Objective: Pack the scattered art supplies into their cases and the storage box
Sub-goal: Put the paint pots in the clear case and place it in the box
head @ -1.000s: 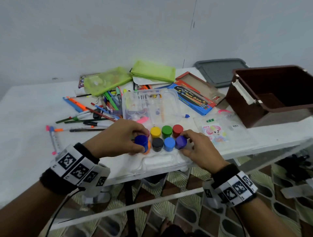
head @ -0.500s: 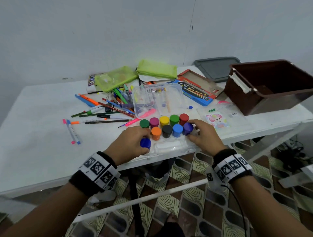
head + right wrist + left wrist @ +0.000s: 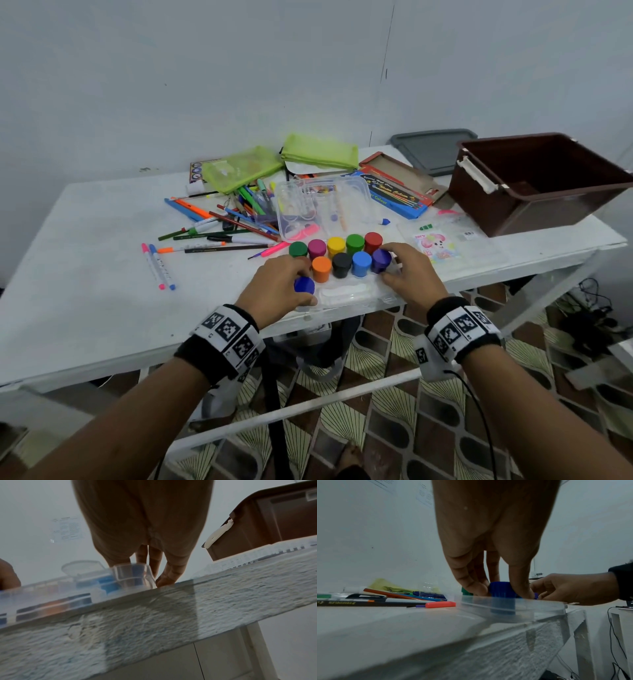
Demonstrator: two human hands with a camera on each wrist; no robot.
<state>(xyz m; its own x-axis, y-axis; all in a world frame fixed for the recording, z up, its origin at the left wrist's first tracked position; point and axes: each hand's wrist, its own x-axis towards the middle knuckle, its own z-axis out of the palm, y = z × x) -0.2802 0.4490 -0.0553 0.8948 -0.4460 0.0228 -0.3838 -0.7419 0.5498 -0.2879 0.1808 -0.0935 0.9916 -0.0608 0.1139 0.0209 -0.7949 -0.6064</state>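
At the far left of the white table [image 3: 85,301] two markers [image 3: 158,266] lie side by side, one with pink caps and one with blue, apart from the rest. To their right a loose heap of pens and pencils [image 3: 226,224] spreads toward the wall, where two green mesh pouches [image 3: 239,171] rest, one partly over the heap. Near the front edge sits a clear plastic paint case [image 3: 346,294] with its lid [image 3: 322,209] open and standing toward the back. The left hand [image 3: 277,291] pinches a dark blue paint pot [image 3: 304,285] between thumb and fingers at the case's left front corner; in the left wrist view the dark blue paint pot [image 3: 502,595] stands upright with its lower part inside the case wall. Beside it, more pots stand in the case in two rows: green, magenta, yellow, green and red behind, orange, black and light blue in front. The right hand [image 3: 409,274] curls its fingers round the purple pot [image 3: 381,260] at the right end of the front row, with its thumb on the case rim. Farther back lie a blue colour-pencil box [image 3: 394,197] and an open red-edged box [image 3: 400,168]. A clear sticker packet [image 3: 445,245] lies right of the case. At the far right stand the open brown storage box [image 3: 534,192] and, behind it, a grey lid [image 3: 431,150].
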